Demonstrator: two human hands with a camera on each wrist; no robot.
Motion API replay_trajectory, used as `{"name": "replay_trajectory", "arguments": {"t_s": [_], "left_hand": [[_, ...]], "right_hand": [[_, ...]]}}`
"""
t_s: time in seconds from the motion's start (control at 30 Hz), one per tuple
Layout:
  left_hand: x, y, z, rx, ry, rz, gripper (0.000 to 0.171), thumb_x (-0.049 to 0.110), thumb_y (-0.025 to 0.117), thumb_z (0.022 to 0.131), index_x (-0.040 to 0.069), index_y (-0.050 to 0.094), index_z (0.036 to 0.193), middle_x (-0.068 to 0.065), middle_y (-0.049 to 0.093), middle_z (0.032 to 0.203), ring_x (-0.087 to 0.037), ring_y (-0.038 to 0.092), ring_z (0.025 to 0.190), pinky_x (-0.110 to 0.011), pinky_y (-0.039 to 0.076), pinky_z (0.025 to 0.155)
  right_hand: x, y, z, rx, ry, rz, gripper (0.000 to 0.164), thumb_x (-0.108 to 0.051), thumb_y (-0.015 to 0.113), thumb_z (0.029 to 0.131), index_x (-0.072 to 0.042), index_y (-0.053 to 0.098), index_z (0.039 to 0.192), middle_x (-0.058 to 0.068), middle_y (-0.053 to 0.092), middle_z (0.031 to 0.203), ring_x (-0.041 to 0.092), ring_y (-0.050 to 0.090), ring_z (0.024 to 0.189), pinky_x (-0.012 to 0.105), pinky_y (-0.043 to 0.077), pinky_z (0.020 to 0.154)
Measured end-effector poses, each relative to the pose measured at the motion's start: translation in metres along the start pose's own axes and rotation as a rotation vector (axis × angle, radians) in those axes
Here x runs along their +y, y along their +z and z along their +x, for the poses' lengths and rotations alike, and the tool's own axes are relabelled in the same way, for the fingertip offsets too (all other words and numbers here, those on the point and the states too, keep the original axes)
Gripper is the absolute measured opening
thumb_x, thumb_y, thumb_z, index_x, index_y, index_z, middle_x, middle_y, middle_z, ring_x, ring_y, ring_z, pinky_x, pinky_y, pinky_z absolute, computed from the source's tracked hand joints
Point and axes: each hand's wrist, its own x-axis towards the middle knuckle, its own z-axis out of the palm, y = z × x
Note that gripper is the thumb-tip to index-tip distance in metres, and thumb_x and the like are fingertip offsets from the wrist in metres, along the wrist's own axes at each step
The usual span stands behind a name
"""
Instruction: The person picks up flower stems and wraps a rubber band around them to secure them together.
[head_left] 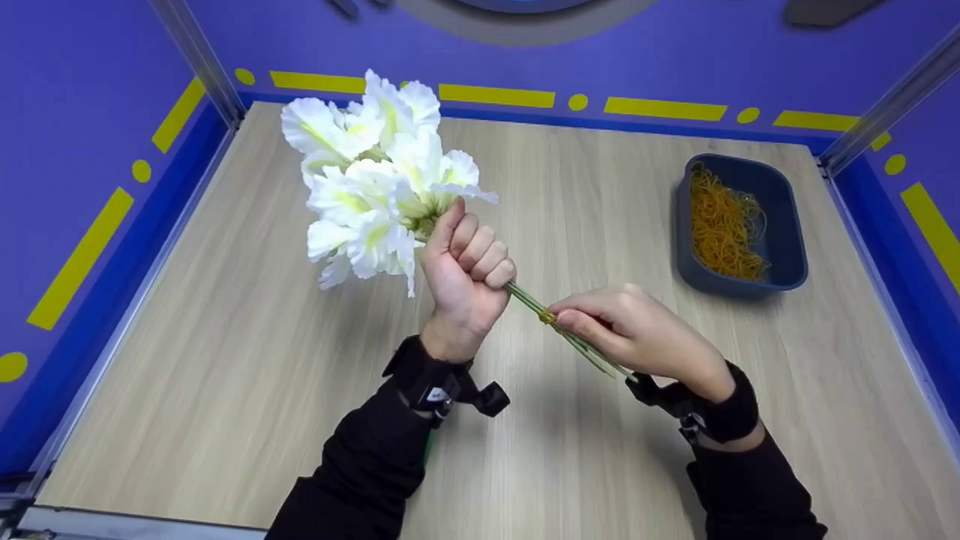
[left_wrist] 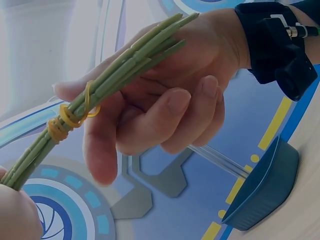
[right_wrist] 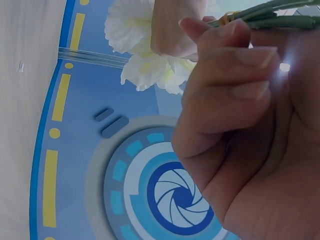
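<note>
My left hand grips a bunch of white flowers by the stems, just under the blooms. The blooms have frilled petals with yellow-green centres and point to the far left. Below the fist, the green stems slant down to the right. A yellow rubber band is wound several times round them, with a loose loop beside the coils. My right hand is at this band, thumb and forefinger pinching it against the stems. Its other fingers curl loosely beside the stem ends.
A dark blue-grey bin holding a heap of yellow rubber bands stands at the back right of the wooden table. Blue panels with yellow marks enclose the table at the back and both sides.
</note>
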Motion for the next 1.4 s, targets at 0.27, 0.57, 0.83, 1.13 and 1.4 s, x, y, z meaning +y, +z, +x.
{"name": "replay_trajectory", "arguments": {"t_s": [0.27,0.57,0.83,1.13,1.4], "left_hand": [[0.000,0.001,0.001,0.072,0.022,0.039,0.052,0.031,0.027,0.111,0.020,0.017,0.062,0.010,0.014,0.054,-0.004,0.012,0.043,-0.019,0.010,0.039],[0.000,0.003,0.002,0.119,0.009,0.093,0.052,0.031,0.029,0.111,0.019,0.018,0.062,0.010,0.014,0.054,-0.004,0.012,0.043,-0.019,0.009,0.039],[0.003,0.001,0.003,0.138,-0.019,0.126,0.052,0.030,0.032,0.111,0.020,0.019,0.061,0.010,0.015,0.053,-0.004,0.013,0.041,-0.018,0.011,0.038],[0.010,-0.001,0.008,0.136,-0.127,0.159,0.053,0.028,0.032,0.111,0.019,0.020,0.060,0.010,0.016,0.052,-0.003,0.014,0.041,-0.018,0.012,0.038],[0.013,-0.005,0.012,0.147,-0.219,0.198,0.054,0.028,0.033,0.111,0.019,0.026,0.058,0.009,0.018,0.051,-0.003,0.016,0.040,-0.018,0.015,0.037]], "right_hand": [[0.001,0.002,0.001,-0.037,-0.021,0.040,0.018,-0.006,0.058,0.103,-0.012,0.074,0.108,-0.009,0.063,0.080,0.005,0.055,0.064,0.018,0.047,0.061],[-0.005,0.006,0.003,-0.083,0.014,0.065,0.020,-0.015,0.060,0.103,-0.018,0.062,0.083,-0.012,0.048,0.067,0.001,0.043,0.053,0.016,0.034,0.047],[-0.007,0.015,0.006,-0.120,0.062,0.060,0.032,-0.019,0.053,0.107,-0.018,0.053,0.076,-0.014,0.038,0.063,0.000,0.037,0.051,0.020,0.030,0.046],[-0.008,0.024,0.006,-0.087,0.063,0.041,0.034,-0.017,0.052,0.107,-0.018,0.048,0.074,-0.015,0.035,0.063,-0.001,0.032,0.051,0.019,0.027,0.046],[-0.008,0.034,0.005,-0.120,0.098,0.034,0.036,-0.022,0.050,0.108,-0.017,0.046,0.073,-0.016,0.032,0.062,-0.001,0.030,0.051,0.019,0.027,0.047]]}}
